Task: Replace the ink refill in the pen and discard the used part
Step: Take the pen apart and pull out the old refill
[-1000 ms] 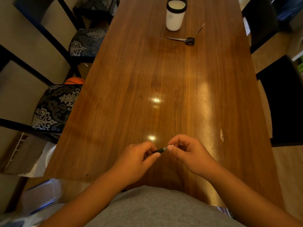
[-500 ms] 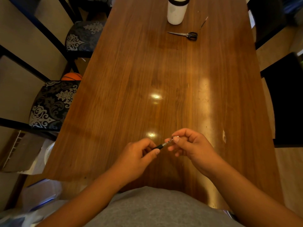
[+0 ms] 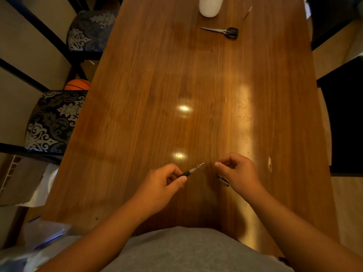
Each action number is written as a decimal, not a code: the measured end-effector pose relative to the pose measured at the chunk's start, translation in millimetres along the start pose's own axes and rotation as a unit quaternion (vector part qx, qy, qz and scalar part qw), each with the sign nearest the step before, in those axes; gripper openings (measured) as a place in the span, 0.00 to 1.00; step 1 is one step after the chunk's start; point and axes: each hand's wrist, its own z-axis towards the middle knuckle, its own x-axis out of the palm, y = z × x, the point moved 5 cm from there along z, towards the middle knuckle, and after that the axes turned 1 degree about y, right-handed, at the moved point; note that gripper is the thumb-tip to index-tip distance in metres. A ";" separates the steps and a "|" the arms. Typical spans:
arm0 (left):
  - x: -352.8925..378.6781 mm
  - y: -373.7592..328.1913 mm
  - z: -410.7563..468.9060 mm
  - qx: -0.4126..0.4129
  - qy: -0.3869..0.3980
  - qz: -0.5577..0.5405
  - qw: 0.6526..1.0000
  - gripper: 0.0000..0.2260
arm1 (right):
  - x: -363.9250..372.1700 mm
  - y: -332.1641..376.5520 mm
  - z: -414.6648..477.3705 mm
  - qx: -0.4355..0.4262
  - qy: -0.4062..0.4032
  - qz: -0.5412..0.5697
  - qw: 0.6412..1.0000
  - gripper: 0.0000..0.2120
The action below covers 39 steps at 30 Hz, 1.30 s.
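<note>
My left hand [image 3: 163, 185] grips a black pen barrel [image 3: 186, 174] near the table's front edge. The pen's front end is bare: a spring and the thin metal tip of the refill [image 3: 198, 166] stick out toward the right. My right hand [image 3: 238, 171] is a short way to the right, apart from the pen, and pinches a small pen tip piece [image 3: 218, 163] between thumb and forefinger. A dark, shiny piece [image 3: 223, 180] shows just below that hand; whether it is held or lies on the table I cannot tell. A thin spare refill [image 3: 246, 14] lies far back.
The long wooden table [image 3: 157, 95] carries black-handled scissors [image 3: 222, 31] and a white cup [image 3: 209, 5] at its far end. Patterned chairs [image 3: 53, 122] and an orange ball [image 3: 77, 85] are at the left, a dark chair [image 3: 345, 122] at the right.
The tip piece has come off the pen. My right hand has moved away to the right with it, which leaves the spring and refill tip exposed. The camera has tilted further down.
</note>
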 end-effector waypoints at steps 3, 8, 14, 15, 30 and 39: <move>-0.3 8.1 4.7 -0.015 0.000 0.001 1.000 0.02 | 2.5 -17.0 11.9 0.001 -0.007 -0.093 0.996 0.08; -0.2 14.7 9.1 -0.037 0.010 -0.001 0.999 0.02 | 6.4 -33.3 28.1 0.001 0.002 -0.212 0.977 0.09; 2.1 15.1 12.8 -0.060 0.014 -0.011 0.998 0.03 | 11.6 -42.0 37.3 0.006 0.014 -0.246 0.969 0.07; 2.7 15.2 12.8 -0.064 0.014 -0.015 0.998 0.03 | 11.6 -43.7 38.0 0.010 0.012 -0.240 0.971 0.06; 18.6 15.5 11.6 -0.096 0.017 -0.079 0.992 0.05 | -0.6 -47.5 16.9 0.032 0.000 -0.168 0.985 0.09; 50.7 6.8 3.0 -0.083 0.060 -0.093 0.990 0.04 | 33.0 -11.2 -65.9 0.084 0.116 0.169 0.975 0.04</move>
